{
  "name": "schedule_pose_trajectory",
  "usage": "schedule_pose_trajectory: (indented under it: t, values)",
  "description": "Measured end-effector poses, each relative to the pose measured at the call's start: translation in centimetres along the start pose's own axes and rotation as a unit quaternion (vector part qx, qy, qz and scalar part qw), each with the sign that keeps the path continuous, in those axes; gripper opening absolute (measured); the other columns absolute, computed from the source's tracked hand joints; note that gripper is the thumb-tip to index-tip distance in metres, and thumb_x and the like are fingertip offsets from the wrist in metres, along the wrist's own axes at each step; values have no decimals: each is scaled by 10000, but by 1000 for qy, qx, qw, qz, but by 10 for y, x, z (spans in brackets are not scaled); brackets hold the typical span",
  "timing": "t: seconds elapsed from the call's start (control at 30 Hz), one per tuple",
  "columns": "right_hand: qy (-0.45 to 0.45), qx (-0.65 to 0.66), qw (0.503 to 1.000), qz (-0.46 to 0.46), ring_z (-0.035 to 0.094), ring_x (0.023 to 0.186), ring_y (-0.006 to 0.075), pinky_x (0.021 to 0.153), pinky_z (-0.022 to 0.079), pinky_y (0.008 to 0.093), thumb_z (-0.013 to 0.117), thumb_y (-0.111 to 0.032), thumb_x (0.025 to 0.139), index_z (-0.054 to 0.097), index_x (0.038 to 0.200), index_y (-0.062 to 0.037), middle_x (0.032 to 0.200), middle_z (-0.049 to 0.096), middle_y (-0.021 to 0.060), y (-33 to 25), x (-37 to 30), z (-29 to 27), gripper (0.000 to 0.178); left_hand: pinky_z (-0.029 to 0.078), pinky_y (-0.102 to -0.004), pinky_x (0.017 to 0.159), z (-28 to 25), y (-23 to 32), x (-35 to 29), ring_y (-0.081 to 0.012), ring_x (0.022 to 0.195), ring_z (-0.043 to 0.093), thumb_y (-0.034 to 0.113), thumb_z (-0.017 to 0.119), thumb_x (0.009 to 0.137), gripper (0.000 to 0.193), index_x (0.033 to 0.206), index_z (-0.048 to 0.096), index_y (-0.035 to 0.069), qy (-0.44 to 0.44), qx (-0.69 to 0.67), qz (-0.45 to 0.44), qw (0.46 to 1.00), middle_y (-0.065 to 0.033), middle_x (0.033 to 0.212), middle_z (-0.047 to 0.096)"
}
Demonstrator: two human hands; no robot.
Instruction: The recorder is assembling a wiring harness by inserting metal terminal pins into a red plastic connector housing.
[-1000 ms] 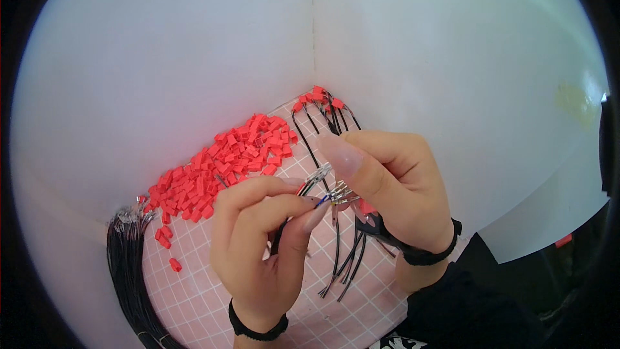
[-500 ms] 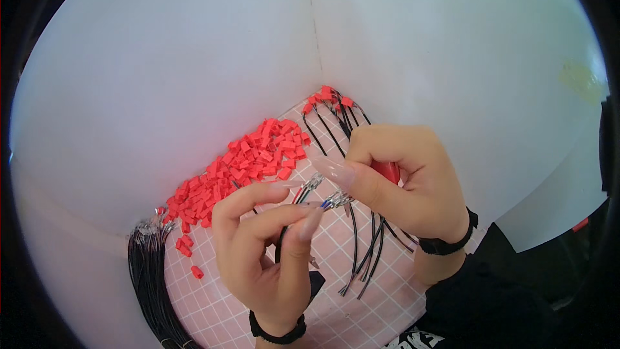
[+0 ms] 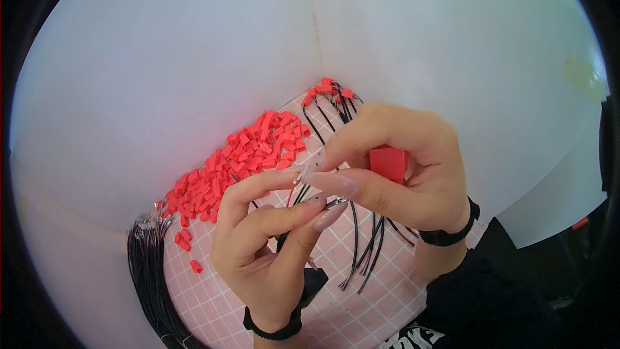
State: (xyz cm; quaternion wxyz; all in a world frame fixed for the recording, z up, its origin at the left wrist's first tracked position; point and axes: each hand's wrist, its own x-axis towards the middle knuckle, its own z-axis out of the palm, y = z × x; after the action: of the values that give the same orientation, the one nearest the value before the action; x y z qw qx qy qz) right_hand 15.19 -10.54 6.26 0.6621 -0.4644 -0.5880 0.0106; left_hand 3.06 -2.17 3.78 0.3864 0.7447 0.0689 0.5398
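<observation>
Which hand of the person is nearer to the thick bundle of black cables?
Left. The left hand is to the right of the thick bundle of black cables; the right hand is farther right.

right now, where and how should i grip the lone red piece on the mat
Pinching the lone red piece across its middle, on its longer sides, from above and the right, looks best. It seems slightly elongated and lies on the pink mat, apart from the red pile beyond it; the black cable bundle lies to its left, making that side tighter.
</observation>
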Motion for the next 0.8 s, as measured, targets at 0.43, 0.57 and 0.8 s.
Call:
schedule_pose_trajectory:
  t: [0.43,0.57,0.8]
  values:
    - [-30,149,976,157,413,549,22,476,307,162,543,-117,790,554,825,7,698,539,13,5,4,4,130,388,-164,437,1,5,-2,-82,478,508,28,613,719,85,688,560,-29,25,-227,-173,958,-183,1038,484]
    - [-60,167,966,189,409,535,20,467,316,159,520,-133,811,542,850,7,718,545,9,5,6,4,147,392,-166,406,3,8,-1,-97,469,526,31,602,727,96,694,535,-30,55,-296,-206,931,-187,1034,474]
    - [-58,133,971,189,390,513,31,472,314,176,506,-168,836,549,850,-4,620,479,-16,2,4,9,171,438,-181,426,0,7,-1,-120,496,553,-54,601,693,98,685,505,-35,60,-310,-212,925,-172,1017,462]
